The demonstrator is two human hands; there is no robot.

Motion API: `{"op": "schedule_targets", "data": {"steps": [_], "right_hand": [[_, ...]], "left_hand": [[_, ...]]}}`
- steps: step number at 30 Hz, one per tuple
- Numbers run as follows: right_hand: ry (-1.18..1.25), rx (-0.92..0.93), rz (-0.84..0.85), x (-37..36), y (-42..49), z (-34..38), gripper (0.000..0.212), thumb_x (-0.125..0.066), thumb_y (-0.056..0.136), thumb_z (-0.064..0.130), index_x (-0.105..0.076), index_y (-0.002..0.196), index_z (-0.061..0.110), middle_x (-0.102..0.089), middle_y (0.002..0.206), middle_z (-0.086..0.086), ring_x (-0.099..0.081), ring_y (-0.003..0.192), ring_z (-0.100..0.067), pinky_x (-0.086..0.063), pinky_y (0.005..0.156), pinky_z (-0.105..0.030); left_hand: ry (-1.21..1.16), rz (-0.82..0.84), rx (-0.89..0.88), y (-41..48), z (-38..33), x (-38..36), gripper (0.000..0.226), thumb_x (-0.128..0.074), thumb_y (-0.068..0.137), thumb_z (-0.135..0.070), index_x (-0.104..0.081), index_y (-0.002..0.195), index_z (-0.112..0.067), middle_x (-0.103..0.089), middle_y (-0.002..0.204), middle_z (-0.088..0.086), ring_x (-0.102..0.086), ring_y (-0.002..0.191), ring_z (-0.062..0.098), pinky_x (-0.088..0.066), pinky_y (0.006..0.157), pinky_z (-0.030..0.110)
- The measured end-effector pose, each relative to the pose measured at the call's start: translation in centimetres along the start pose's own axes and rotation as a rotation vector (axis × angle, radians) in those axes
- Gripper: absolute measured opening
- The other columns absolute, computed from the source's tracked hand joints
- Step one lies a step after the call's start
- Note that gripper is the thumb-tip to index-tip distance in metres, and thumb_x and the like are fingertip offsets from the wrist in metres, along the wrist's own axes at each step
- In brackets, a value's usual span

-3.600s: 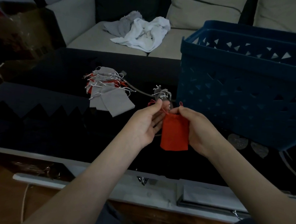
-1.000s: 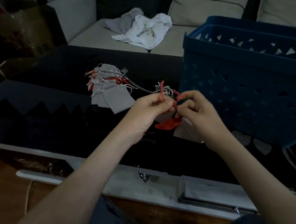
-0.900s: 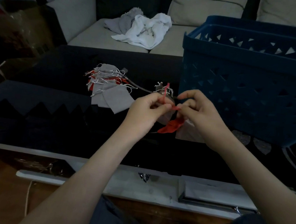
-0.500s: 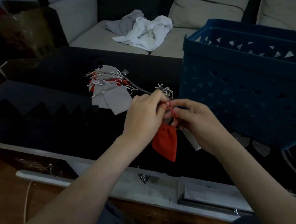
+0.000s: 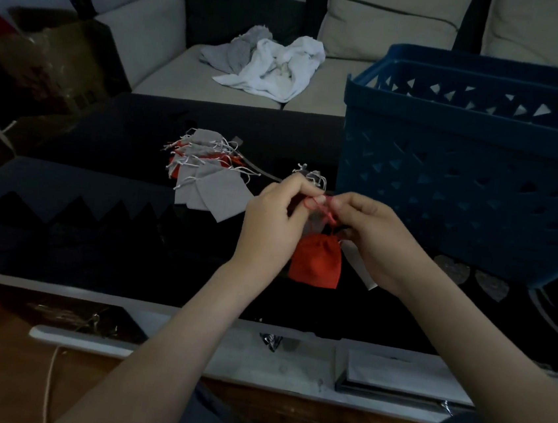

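Work centres on the middle of the dark table (image 5: 143, 117), a little toward its near edge. The left hand (image 5: 271, 226) and the right hand (image 5: 376, 242) each have thumb and fingertips pinched narrow on the red drawstring (image 5: 319, 208), which loops between them. The small red pouch (image 5: 315, 263) hangs from that string just below the two hands, its neck gathered tight and its body clear of both palms. Whether its bottom touches the table I cannot tell. A pale slip of paper (image 5: 359, 271) shows just beside the pouch, under the right wrist. Left of the hands, nearer the far edge, lies a heap of grey and red pouches (image 5: 209, 186) with pale strings, overlapping one another. One more grey pouch (image 5: 312, 176) sits just behind the fingertips. A blue basket (image 5: 463, 182) with triangular holes stands on the right side of the table, near the right hand but apart from it. Beyond the far edge, white and grey cloths (image 5: 272, 67) lie crumpled on a sofa (image 5: 376, 25).
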State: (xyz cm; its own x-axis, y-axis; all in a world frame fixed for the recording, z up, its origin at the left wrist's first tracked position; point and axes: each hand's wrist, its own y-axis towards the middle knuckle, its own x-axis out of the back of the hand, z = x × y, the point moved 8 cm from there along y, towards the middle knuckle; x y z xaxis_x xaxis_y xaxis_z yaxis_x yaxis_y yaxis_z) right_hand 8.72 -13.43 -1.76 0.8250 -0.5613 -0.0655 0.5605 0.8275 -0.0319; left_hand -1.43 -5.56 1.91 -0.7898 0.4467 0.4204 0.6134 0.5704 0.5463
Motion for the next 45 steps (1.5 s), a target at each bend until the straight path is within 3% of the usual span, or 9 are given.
{"op": "schedule_targets", "data": {"steps": [3, 8, 12, 16, 21, 25, 36, 41, 45], "right_hand": [[0.243, 0.033, -0.061, 0.9, 0.3, 0.6, 0.030, -0.041, 0.098, 0.013, -0.057, 0.073, 0.009, -0.069, 0.076, -0.001, -0.064, 0.065, -0.007, -0.048, 0.060, -0.018], [0.685, 0.061, -0.102, 2.5, 0.4, 1.4, 0.040, -0.044, 0.093, 0.017, -0.058, 0.056, 0.015, -0.072, 0.082, -0.006, -0.068, 0.090, -0.016, -0.045, 0.087, -0.028], [1.003, 0.074, -0.125, 3.4, 0.1, 2.0, 0.036, -0.047, 0.092, 0.016, -0.044, 0.056, 0.011, -0.042, 0.051, -0.003, -0.053, 0.054, -0.018, -0.055, 0.078, -0.033], [0.827, -0.004, -0.082, 3.0, 0.8, 1.4, 0.040, -0.041, 0.097, 0.022, -0.040, 0.057, 0.015, -0.026, 0.045, 0.003, -0.026, 0.043, -0.011, -0.038, 0.046, -0.021], [0.146, 0.118, -0.113, 1.6, 0.5, 2.3, 0.008, -0.053, 0.093, 0.013, -0.053, 0.086, 0.011, -0.040, 0.044, 0.007, -0.032, 0.038, -0.006, -0.025, 0.042, -0.020], [-0.141, 0.136, 0.088, -0.7, -0.3, 2.1, 0.012, -0.053, 0.094, 0.012, -0.061, 0.099, 0.004, -0.049, 0.048, 0.013, -0.042, 0.043, 0.001, -0.031, 0.043, -0.011], [-0.215, 0.149, 0.133, -1.4, -0.8, 2.2, 0.010, -0.055, 0.092, 0.008, -0.063, 0.092, 0.002, -0.050, 0.066, -0.002, -0.044, 0.051, 0.001, -0.036, 0.050, -0.009], [-0.171, 0.142, 0.104, -0.5, -0.4, 2.1, 0.013, -0.057, 0.091, 0.013, -0.064, 0.080, 0.016, -0.053, 0.064, 0.005, -0.045, 0.055, 0.001, -0.034, 0.051, -0.012], [-0.028, 0.114, 0.118, -0.4, -0.5, 2.1, 0.011, -0.055, 0.091, 0.011, -0.063, 0.084, 0.011, -0.059, 0.062, 0.008, -0.052, 0.054, -0.001, -0.040, 0.052, -0.012]], "left_hand": [[-0.143, -0.020, 0.110, -0.1, 0.4, 0.3, 0.008, -0.060, 0.093, -0.015, -0.065, 0.087, -0.016, -0.068, 0.086, -0.009, -0.063, 0.086, 0.001, -0.049, 0.078, 0.018], [-0.293, -0.054, 0.396, -0.1, 3.1, 0.4, 0.023, -0.045, 0.100, -0.023, -0.056, 0.081, -0.018, -0.068, 0.078, -0.001, -0.059, 0.065, 0.004, -0.048, 0.065, 0.019], [-0.175, -0.065, 0.503, -0.2, 4.5, 1.1, 0.034, -0.033, 0.104, -0.029, -0.048, 0.076, -0.017, -0.055, 0.061, -0.005, -0.047, 0.054, 0.005, -0.040, 0.059, 0.021], [-0.170, -0.098, 0.551, -0.1, 4.7, 1.3, 0.035, -0.034, 0.103, -0.027, -0.047, 0.072, -0.016, -0.050, 0.056, -0.005, -0.044, 0.049, 0.006, -0.038, 0.049, 0.015], [-0.870, -0.039, 0.775, -0.6, 3.6, -0.4, 0.032, -0.039, 0.102, -0.024, -0.044, 0.072, -0.014, -0.039, 0.044, -0.006, -0.029, 0.032, 0.004, -0.023, 0.032, 0.015], [-0.961, 0.048, 0.703, -0.4, 1.7, -0.9, 0.030, -0.043, 0.100, -0.024, -0.051, 0.074, -0.011, -0.063, 0.056, 0.002, -0.034, 0.030, 0.002, -0.027, 0.030, 0.014], [-0.775, 0.211, 0.449, 0.0, 1.1, -1.1, 0.027, -0.040, 0.101, -0.020, -0.056, 0.081, -0.013, -0.070, 0.101, 0.006, -0.042, 0.047, 0.006, -0.034, 0.041, 0.017], [-0.523, 0.250, 0.343, 0.0, 2.2, -1.3, 0.024, -0.044, 0.099, -0.006, -0.061, 0.094, -0.022, -0.065, 0.084, -0.008, -0.056, 0.068, 0.003, -0.045, 0.065, 0.019], [-0.417, 0.326, 0.336, -0.3, 1.9, -1.8, 0.017, -0.053, 0.094, -0.007, -0.062, 0.090, -0.021, -0.060, 0.073, -0.007, -0.054, 0.062, 0.000, -0.044, 0.062, 0.014]]}}
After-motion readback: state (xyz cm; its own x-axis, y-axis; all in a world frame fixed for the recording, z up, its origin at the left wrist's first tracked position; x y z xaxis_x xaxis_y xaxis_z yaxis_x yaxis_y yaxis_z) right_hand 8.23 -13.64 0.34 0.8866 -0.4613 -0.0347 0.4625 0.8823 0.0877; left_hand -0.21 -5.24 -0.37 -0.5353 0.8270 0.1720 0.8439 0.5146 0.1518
